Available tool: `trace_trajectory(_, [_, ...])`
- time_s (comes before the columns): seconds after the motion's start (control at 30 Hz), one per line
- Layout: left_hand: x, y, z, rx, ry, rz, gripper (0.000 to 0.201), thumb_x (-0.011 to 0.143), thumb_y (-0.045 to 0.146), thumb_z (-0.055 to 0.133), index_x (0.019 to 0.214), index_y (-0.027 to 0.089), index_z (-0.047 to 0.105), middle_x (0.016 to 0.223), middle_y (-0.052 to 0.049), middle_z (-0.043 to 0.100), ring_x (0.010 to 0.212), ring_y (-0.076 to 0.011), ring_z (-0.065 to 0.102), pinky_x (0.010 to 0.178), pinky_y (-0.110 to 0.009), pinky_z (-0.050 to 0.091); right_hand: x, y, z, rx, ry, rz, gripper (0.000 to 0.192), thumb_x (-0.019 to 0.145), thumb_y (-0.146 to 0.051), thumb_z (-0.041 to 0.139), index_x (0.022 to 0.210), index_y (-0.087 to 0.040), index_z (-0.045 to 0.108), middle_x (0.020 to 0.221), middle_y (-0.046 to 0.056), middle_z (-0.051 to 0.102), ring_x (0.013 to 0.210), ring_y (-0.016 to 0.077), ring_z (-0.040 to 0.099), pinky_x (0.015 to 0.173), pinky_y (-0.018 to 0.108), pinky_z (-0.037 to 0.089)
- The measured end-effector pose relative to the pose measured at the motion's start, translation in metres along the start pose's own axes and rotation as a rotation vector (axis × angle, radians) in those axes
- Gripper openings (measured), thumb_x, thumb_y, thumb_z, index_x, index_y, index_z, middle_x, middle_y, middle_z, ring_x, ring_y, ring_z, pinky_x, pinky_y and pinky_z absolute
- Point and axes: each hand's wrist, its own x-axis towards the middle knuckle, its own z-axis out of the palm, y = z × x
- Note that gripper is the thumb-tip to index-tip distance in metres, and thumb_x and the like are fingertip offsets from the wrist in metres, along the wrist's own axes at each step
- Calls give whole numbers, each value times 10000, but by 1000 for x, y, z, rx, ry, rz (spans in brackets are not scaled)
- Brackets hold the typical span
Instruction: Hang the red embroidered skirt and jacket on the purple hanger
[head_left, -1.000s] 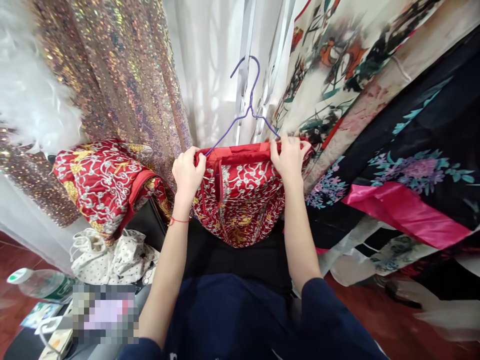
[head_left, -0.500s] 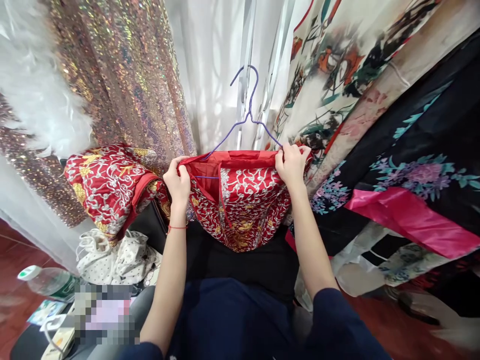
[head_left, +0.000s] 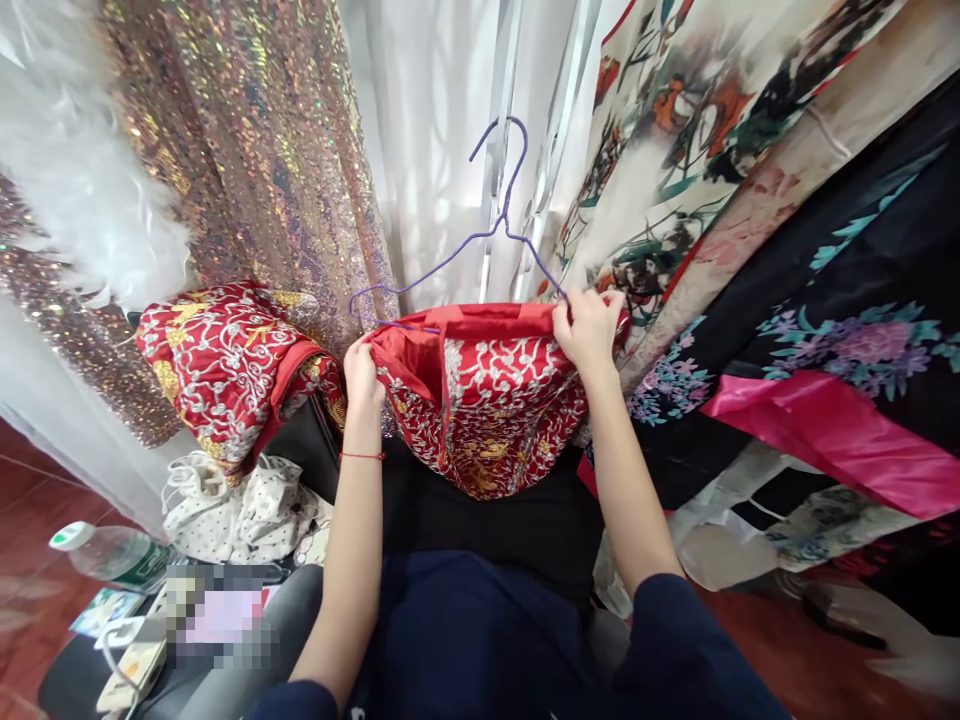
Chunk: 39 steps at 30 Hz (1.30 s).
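A red skirt point(head_left: 502, 400) with silver and gold embroidery lies spread over my lap, its plain red waistband uppermost. My left hand point(head_left: 364, 378) is closed on the left end of the waistband. At the other end my right hand point(head_left: 589, 330) pinches the waistband together with the right shoulder of a purple wire hanger point(head_left: 501, 218). The hanger's left end stands free above my left hand, outside the cloth. Its lower bar runs into the open waist, where the rest is hidden.
A matching red embroidered garment point(head_left: 232, 370) lies to the left, above a white dotted cloth bag point(head_left: 232, 505). A plastic bottle point(head_left: 112, 555) stands by it. Sequined fabric point(head_left: 262, 130) and white feathers point(head_left: 90, 170) hang behind; a black floral garment point(head_left: 847, 330) hangs at right.
The hanger's left end has come out of the waistband and now shows above it. My left hand has shifted slightly right and down; the right hand keeps its hold.
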Motion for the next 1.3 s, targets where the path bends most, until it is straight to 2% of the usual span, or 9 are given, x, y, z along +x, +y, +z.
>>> trace_trajectory(0.2, [-37, 2, -2, 168, -3, 139, 194, 842, 146, 482, 937, 198, 643, 1006, -33, 686, 985, -151, 633, 1000, -290, 475, -26, 1, 6, -38, -32, -187, 334, 1000, -327, 348, 837, -179, 599, 738, 70, 642, 706, 210, 525, 776, 359, 331])
trace_trajectory(0.4, [-66, 34, 12, 651, -329, 441, 169, 843, 242, 550, 995, 201, 610, 1021, -69, 697, 1015, -216, 656, 974, -371, 506, -36, 37, -3, -34, 82, -15, 323, 952, -359, 389, 873, -153, 626, 627, 68, 588, 575, 203, 462, 688, 356, 341])
trace_trajectory(0.53, [-105, 38, 38, 1037, -479, 647, 518, 819, 426, 671, 1253, 160, 575, 1314, -165, 627, 1370, -331, 485, 1171, -511, 349, -48, 33, -16, -18, 134, 30, 322, 925, -380, 412, 929, -146, 634, 681, 96, 622, 571, 212, 467, 672, 361, 358])
trace_trajectory(0.7, [-138, 22, 56, 1405, -622, 490, 1043, 738, 563, 757, 1510, 3, 335, 1571, -340, 343, 1538, -467, 183, 1180, -754, 85, -88, 26, -38, 11, 195, 7, 272, 902, -357, 422, 874, -174, 622, 604, 63, 607, 508, 196, 455, 616, 344, 375])
trace_trajectory(0.77, [-143, 17, 58, 1449, -712, 519, 1176, 679, 612, 795, 1529, -27, 293, 1595, -378, 249, 1544, -492, 117, 1173, -766, 40, -109, 28, -49, 29, 272, -7, 226, 902, -303, 419, 816, -197, 599, 582, 49, 606, 471, 182, 440, 587, 339, 384])
trace_trajectory(0.9, [-156, 13, 62, 1323, -1097, 733, 1287, 583, 626, 862, 1553, 11, 282, 1630, -356, 164, 1554, -473, 72, 1218, -703, 65, -142, 22, -71, 113, 418, -49, 245, 910, -235, 389, 761, -219, 583, 591, 59, 617, 464, 182, 490, 543, 353, 403])
trace_trajectory(1.0, [-170, 16, 65, 1246, -1208, 808, 1320, 541, 608, 888, 1553, 22, 277, 1625, -360, 178, 1558, -462, 49, 1223, -692, 80, -154, 6, -85, 209, 424, -145, 326, 926, -303, 361, 696, -231, 580, 537, 51, 562, 463, 190, 505, 515, 369, 406])
trace_trajectory(1.13, [-173, 30, 63, 1116, -1323, 853, 1118, 586, 481, 888, 1497, 59, 396, 1587, -314, 338, 1562, -437, 115, 1237, -659, 106, -161, -23, -101, 322, 357, -303, 464, 978, -402, 295, 648, -234, 574, 507, 29, 501, 455, 172, 497, 514, 368, 406])
trace_trajectory(1.3, [-148, 48, 52, 993, -1447, 893, 232, 785, 259, 714, 1011, 208, 695, 1245, -114, 707, 1447, -336, 443, 1233, -577, 180, -152, -53, -126, 411, 402, -487, 273, 967, -239, 382, 776, -234, 578, 541, -12, 548, 470, 136, 518, 527, 310, 412])
